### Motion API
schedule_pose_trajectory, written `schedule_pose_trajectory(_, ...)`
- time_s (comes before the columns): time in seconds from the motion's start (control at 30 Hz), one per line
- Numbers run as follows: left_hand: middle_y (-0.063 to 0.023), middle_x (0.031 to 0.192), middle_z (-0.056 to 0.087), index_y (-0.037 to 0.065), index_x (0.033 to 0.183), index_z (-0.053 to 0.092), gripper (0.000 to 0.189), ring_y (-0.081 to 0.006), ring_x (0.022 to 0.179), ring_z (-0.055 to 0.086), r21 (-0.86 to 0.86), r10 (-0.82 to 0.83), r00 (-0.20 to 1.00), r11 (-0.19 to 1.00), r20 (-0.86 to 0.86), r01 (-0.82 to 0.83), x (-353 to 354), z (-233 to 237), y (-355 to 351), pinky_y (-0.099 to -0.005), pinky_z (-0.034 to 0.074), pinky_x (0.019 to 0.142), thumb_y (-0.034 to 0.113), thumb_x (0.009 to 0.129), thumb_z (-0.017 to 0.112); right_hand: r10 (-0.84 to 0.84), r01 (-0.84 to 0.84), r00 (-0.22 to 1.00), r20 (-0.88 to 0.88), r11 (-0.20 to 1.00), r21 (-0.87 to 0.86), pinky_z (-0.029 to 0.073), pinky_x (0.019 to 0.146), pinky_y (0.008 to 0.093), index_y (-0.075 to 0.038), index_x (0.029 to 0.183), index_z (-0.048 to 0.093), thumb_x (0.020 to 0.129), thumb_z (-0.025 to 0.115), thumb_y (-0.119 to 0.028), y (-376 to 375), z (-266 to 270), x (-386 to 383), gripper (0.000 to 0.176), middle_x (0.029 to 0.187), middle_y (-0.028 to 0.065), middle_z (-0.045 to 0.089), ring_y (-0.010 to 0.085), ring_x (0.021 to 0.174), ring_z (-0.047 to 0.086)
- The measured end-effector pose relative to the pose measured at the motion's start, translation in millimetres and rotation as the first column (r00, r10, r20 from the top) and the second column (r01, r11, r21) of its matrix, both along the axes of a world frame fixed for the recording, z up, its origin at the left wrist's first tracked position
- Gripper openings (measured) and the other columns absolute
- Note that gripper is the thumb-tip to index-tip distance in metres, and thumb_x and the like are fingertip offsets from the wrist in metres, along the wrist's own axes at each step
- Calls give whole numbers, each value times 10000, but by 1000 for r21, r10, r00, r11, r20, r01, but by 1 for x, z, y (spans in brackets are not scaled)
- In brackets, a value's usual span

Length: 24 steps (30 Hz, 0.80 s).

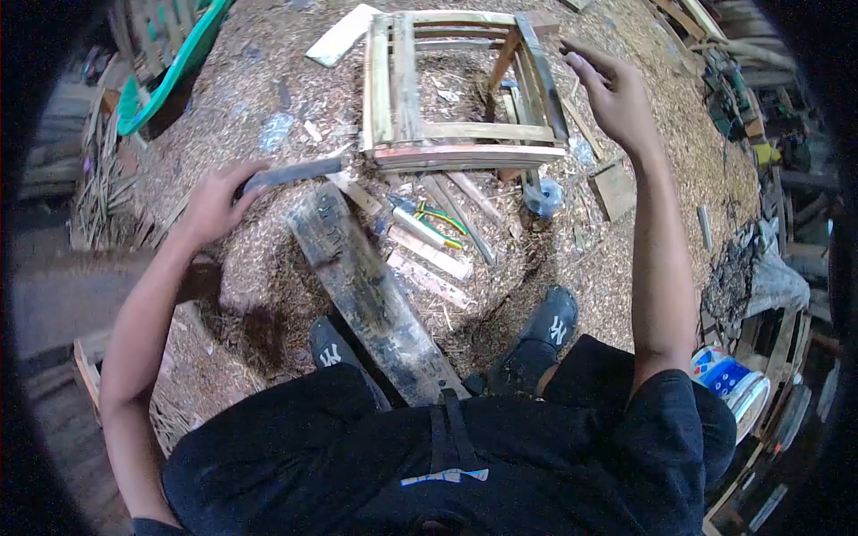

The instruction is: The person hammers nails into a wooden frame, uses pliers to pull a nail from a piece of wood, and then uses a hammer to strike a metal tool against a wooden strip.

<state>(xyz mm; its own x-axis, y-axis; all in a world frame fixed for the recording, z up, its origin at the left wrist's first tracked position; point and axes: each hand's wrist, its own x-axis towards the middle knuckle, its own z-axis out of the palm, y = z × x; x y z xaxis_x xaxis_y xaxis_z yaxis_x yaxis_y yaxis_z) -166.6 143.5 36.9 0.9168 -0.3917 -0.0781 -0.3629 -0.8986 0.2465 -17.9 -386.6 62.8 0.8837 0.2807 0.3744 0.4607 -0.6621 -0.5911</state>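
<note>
My left hand (217, 204) is wrapped round one end of a dark flat strip (295, 172), which points right toward the near left corner of a wooden slatted frame (474, 154). My right hand (617, 96) is raised just right of that frame, fingers apart and pointing left, with nothing in it. Between my feet and the frame lies a thick worn plank (366, 286). Pliers with green and yellow handles (440, 217) rest on wood scraps beside the plank.
Wood shavings cover the ground. A clear tape roll (542, 197) and a square board piece (613, 189) lie near the frame. A green curved tray (179, 79) is at upper left, a paint bucket (733, 384) at lower right, stacked wood at both sides.
</note>
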Motion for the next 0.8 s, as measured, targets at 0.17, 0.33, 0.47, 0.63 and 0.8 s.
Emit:
schedule_pose_trajectory(0.17,-228,1178,707,51,1236,680,304,-427,1084,678,-73,131,989,988,-61,-136,2,-28,5,-480,537,916,201,972,681,-213,220,974,-74,970,100,566,902,376,-62,1246,734,1020,651,-300,-38,-90,27,338,1133,193,759,292,1009,752)
schedule_pose_trajectory(0.33,-253,1161,704,2,1272,657,328,-443,1058,680,-34,109,986,993,-125,-114,-18,-49,2,-445,535,911,144,976,660,-245,222,911,-331,969,-107,574,833,433,-87,1211,754,1010,639,-294,-34,-166,15,311,997,197,770,335,884,749)
schedule_pose_trajectory(0.47,-275,1202,697,-3,1287,642,335,-433,1135,684,-128,112,956,980,-271,-151,-34,-66,2,-453,531,973,127,978,653,-276,223,870,-410,959,-174,537,951,459,-147,1206,769,983,672,-281,-23,-204,17,278,1146,223,714,369,1046,690)
schedule_pose_trajectory(0.63,-268,1194,704,1,1273,649,336,-451,1109,685,-19,150,942,986,-300,-164,-32,-63,-11,-472,536,955,106,954,667,-332,320,879,-342,943,-94,521,984,461,-147,1221,764,976,684,-275,-9,-217,25,288,1165,217,679,368,1116,647)
schedule_pose_trajectory(0.8,-270,1150,712,1,1274,651,354,-438,1068,703,-33,139,933,987,-330,-159,-25,-60,-21,-466,544,920,138,949,687,-366,377,859,-359,925,-42,528,959,487,-84,1151,774,911,717,-182,-1,-224,31,266,1110,227,700,399,1050,674)
